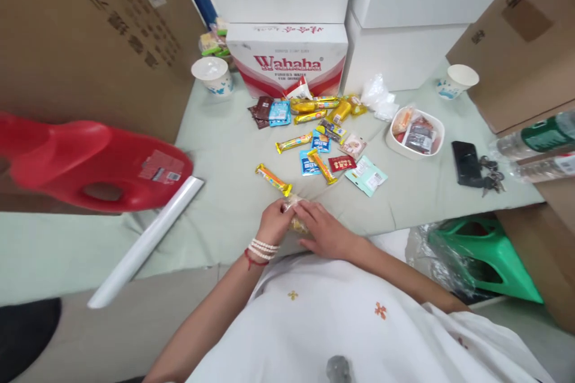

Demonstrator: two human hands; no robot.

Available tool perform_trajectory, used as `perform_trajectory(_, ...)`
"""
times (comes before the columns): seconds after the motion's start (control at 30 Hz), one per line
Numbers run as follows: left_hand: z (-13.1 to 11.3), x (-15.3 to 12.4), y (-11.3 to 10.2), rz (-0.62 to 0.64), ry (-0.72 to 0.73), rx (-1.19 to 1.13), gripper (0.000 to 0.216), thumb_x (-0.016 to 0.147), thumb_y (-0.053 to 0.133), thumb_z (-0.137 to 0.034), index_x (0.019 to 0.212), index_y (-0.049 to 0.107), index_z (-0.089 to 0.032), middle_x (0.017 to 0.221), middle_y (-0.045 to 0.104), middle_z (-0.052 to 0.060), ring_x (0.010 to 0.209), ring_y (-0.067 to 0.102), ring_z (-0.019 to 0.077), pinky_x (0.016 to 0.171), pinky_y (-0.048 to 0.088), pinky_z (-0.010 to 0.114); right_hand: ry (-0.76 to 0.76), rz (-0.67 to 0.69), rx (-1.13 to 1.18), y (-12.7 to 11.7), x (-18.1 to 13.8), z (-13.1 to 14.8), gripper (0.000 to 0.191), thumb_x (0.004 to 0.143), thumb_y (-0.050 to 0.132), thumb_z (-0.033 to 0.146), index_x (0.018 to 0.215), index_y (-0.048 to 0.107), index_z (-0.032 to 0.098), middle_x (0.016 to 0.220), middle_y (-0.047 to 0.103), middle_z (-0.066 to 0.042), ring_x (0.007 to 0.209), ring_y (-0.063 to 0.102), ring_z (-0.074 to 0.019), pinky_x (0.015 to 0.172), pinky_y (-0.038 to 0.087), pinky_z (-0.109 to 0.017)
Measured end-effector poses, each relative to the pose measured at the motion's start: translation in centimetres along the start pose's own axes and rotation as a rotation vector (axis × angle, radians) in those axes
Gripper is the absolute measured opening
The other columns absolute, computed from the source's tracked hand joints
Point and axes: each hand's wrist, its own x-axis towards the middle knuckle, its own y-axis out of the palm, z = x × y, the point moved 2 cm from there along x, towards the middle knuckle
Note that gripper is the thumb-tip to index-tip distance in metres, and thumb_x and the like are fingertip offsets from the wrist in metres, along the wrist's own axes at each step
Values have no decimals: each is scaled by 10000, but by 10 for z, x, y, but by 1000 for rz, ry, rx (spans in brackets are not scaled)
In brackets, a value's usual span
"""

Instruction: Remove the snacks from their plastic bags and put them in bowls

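Note:
At the front edge of the table, my left hand [275, 222] is closed on the crinkled top of a small see-through plastic packet [298, 225] with yellowish contents. My right hand [324, 228] meets it from the other side, its thumb and fingers closed on the same packet. The bracelets sit on my left wrist. Just beyond my fingers lies a yellow-wrapped snack stick [273, 180]. Farther back are more yellow sticks [294, 142], blue sachets [311, 163], a dark red sachet [342, 163] and a pale green packet [367, 175].
A white bowl of wrapped snacks [438, 146], a black phone-like object [466, 162] and keys [493, 176] stand right. Left are a red jug [130, 131] and a silvery roll [148, 242]. Paper cups [214, 78] flank a Wahaha box [287, 56] at the back.

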Motion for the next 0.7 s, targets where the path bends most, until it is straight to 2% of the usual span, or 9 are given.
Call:
perform_trajectory(0.1, -9, -11, 4, 287, -49, -480, 339, 735, 773, -478, 811, 637, -177, 764, 659, 19, 740, 651, 198, 671, 513, 306, 89, -158, 27, -1, -16, -10, 595, 981, 493, 145, 1568, 414, 202, 1508, 523, -193, 1413, 463, -299, 1165, 433, -545)
perform_trajectory(0.2, -25, -29, -5, 503, 3, -671, 469, 735, 832, -526, 1033, 713, -184, 1073, 739, 105, 1018, 711, 278, 873, 566, 388, 293, -414, 120, -40, -35, -40, 433, 1021, 467, 212, 1441, 559, 255, 1402, 635, -125, 1326, 579, -265, 1132, 484, -493)
perform_trajectory(0.27, -27, -36, -18, 488, 25, -644, 488, 751, 839, -543, 1066, 730, -186, 1100, 745, 120, 1062, 708, 291, 935, 556, 408, 489, -687, 165, -95, -52, -76, 371, 1010, 549, 313, 1376, 590, 268, 1337, 672, -103, 1252, 640, -265, 1092, 516, -491)
perform_trajectory(0.33, -17, -37, -32, 390, 1, -614, 481, 727, 864, -550, 1008, 744, -178, 1038, 753, 110, 1020, 710, 274, 929, 561, 398, 599, -1015, 207, -167, -66, -121, 485, 974, 607, 326, 1441, 486, 280, 1369, 635, -113, 1209, 667, -255, 1019, 557, -483)
perform_trajectory(0.43, 10, -37, -43, 224, -104, -624, 518, 633, 922, -552, 934, 742, -171, 946, 755, 86, 950, 707, 242, 855, 579, 351, 762, -1306, 189, -268, -71, -191, 535, 994, 452, 166, 1510, 330, 245, 1453, 525, -206, 1114, 696, -183, 860, 588, -374)
perform_trajectory(0.5, 28, -38, -45, 157, -168, -649, 550, 580, 947, -551, 914, 735, -169, 905, 755, 75, 914, 709, 226, 809, 582, 321, 995, -1243, 143, -307, -62, -229, 528, 999, 338, 76, 1514, 302, 187, 1485, 480, -253, 1052, 687, -122, 796, 563, -305)
perform_trajectory(0.53, 35, -40, -45, 135, -190, -659, 557, 566, 953, -550, 906, 733, -168, 890, 756, 71, 897, 711, 219, 796, 584, 313, 1115, -1115, 104, -316, -55, -243, 508, 1007, 305, 64, 1507, 309, 149, 1453, 508, -257, 1002, 686, -102, 769, 551, -287)
perform_trajectory(0.63, 47, -48, -45, 85, -219, -669, 552, 560, 951, -557, 878, 729, -164, 869, 755, 66, 868, 719, 215, 784, 595, 320, 1328, -800, 7, -313, -40, -266, 356, 1051, 343, 138, 1355, 485, 20, 1170, 670, -216, 865, 690, -120, 741, 541, -312)
perform_trajectory(0.7, 51, -52, -47, 50, -221, -661, 543, 562, 951, -550, 876, 731, -166, 868, 753, 62, 864, 721, 218, 777, 604, 331, 1381, -727, -77, -307, -38, -270, 279, 1031, 490, 232, 1135, 634, 17, 1024, 695, -193, 906, 696, -193, 816, 548, -383)
